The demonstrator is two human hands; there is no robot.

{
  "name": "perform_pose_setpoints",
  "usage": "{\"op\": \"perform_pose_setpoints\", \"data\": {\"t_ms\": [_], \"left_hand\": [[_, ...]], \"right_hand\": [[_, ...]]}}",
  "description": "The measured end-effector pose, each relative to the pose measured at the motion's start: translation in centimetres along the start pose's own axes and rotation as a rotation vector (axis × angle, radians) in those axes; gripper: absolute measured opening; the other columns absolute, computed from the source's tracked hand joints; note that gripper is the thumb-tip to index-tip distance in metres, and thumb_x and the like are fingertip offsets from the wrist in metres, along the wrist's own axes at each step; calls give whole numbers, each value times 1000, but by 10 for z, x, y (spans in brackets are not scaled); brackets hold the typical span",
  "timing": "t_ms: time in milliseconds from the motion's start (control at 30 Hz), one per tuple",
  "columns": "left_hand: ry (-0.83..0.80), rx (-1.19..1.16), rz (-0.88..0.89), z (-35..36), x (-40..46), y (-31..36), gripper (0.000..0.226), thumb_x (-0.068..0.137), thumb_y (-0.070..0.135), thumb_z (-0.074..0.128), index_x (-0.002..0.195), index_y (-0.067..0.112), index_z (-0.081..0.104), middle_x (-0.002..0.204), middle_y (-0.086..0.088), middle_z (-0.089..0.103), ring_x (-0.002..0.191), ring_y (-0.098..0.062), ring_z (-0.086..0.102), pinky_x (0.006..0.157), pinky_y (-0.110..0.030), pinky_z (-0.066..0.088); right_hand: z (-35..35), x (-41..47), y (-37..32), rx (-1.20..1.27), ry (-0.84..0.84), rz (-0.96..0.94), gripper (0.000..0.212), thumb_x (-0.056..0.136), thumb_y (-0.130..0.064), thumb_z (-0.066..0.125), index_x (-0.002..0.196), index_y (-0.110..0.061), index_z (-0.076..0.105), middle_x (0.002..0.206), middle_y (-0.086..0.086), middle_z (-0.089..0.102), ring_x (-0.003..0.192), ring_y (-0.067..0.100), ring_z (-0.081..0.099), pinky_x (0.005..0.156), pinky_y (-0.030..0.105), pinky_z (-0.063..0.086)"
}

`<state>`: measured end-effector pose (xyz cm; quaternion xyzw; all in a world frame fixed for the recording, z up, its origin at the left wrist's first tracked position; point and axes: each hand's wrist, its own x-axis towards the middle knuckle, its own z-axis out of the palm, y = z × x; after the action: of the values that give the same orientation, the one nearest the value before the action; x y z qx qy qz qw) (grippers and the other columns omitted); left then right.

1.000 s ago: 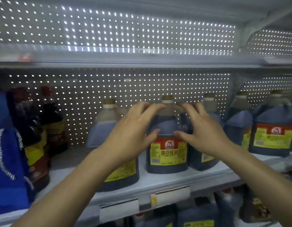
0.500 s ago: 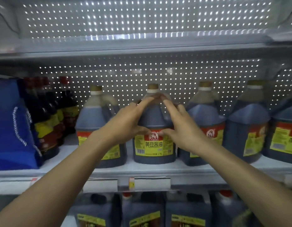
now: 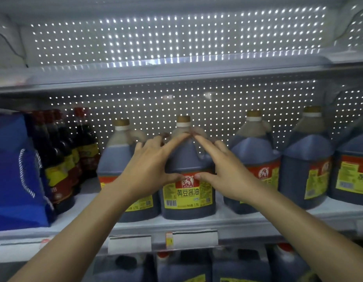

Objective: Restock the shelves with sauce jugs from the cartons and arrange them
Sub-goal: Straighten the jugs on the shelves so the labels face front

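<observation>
A dark sauce jug (image 3: 187, 198) with a yellow and red label and a gold cap stands upright at the front of the white shelf (image 3: 237, 222), facing me. My left hand (image 3: 150, 169) lies against its left shoulder and my right hand (image 3: 223, 171) against its right shoulder. The fingers of both are stretched toward the neck and the thumbs touch the top of the label. Neither hand curls round the handle. Matching jugs stand to the left (image 3: 113, 159) and to the right (image 3: 255, 151), (image 3: 306, 159).
A blue box with a rope handle (image 3: 13, 180) and dark red-capped bottles (image 3: 60, 159) fill the shelf's left end. More jugs (image 3: 182, 267) sit on the shelf below, behind price tags (image 3: 194, 239). The shelf above (image 3: 176, 72) hangs over the jug caps.
The jug has turned its label square to the front and sits closer to the left jug. Both hands stayed on its shoulders, fingertips drawing nearer at the neck.
</observation>
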<state>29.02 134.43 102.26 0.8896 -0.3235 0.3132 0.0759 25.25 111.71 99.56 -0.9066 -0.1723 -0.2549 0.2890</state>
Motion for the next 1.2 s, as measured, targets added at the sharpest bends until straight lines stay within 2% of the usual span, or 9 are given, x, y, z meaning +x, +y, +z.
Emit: {"op": "perform_pose_setpoints", "data": {"t_ms": [133, 267, 367, 500, 633, 767, 967, 1133, 1200], "left_hand": [[241, 14, 45, -4, -3, 11, 79, 77, 56, 72, 147, 41, 40, 132, -7, 48, 123, -28, 46, 95, -47, 40], [309, -156, 200, 3, 15, 46, 60, 84, 38, 72, 140, 31, 52, 125, 0, 51, 115, -22, 50, 92, -43, 43], [185, -214, 262, 17, 42, 80, 68, 85, 37, 74, 145, 33, 43, 123, -1, 52, 110, -27, 54, 90, -44, 47], [2, -184, 265, 36, 72, 116, 86, 84, 50, 74, 153, 40, 23, 125, -6, 51, 113, -33, 56, 88, -41, 47], [-94, -210, 173, 55, 90, 128, 97, 78, 61, 76, 152, 46, 16, 117, -11, 55, 107, -39, 61, 86, -46, 52], [-114, -213, 144, 59, 90, 124, 96, 78, 58, 77, 151, 52, 15, 106, -8, 57, 102, -35, 60, 85, -47, 52], [-63, -3, 171, 40, 75, 118, 95, 81, 52, 77, 155, 47, 16, 110, -1, 56, 106, -26, 55, 88, -41, 42], [31, 14, 192, 25, 67, 106, 77, 81, 43, 79, 149, 38, 41, 128, -5, 58, 113, -31, 58, 93, -49, 47], [-15, 2, 161, 23, 68, 107, 83, 82, 51, 76, 151, 46, 31, 119, -1, 57, 108, -27, 58, 89, -45, 44]], "right_hand": [[-19, -24, 3, -108, 148, -32, 70, 92, -32, 73, 150, -43, 37, 139, -17, 41, 122, 9, 53, 92, 41, 56], [-60, -45, 23, -245, 412, -12, 45, 91, -34, 68, 134, -33, 55, 127, -12, 47, 110, 16, 59, 77, 46, 58], [-88, -51, 44, -284, 389, 68, 63, 87, -40, 73, 143, -35, 47, 132, -10, 41, 121, 17, 54, 90, 48, 56], [-111, -44, 70, -309, 86, 216, 101, 79, -39, 86, 155, -40, 19, 140, -3, 36, 116, 10, 52, 97, 36, 50], [-111, -33, 89, -187, -54, 185, 117, 77, -37, 89, 154, -52, 3, 139, 6, 48, 127, 26, 56, 106, 46, 50], [-106, -36, 102, -186, -2, 100, 114, 79, -40, 86, 153, -58, 1, 130, 5, 50, 118, 31, 59, 102, 51, 50], [-91, -43, 102, -282, 136, 0, 107, 71, -65, 78, 153, -60, 9, 133, 1, 35, 129, 33, 47, 100, 50, 51], [-84, -46, 96, -228, 176, -30, 105, 72, -61, 82, 153, -61, 15, 138, 1, 31, 131, 33, 44, 104, 48, 50], [-84, -46, 97, -161, 180, -15, 104, 71, -57, 85, 152, -61, 19, 140, -2, 32, 134, 31, 43, 107, 49, 48]]}}
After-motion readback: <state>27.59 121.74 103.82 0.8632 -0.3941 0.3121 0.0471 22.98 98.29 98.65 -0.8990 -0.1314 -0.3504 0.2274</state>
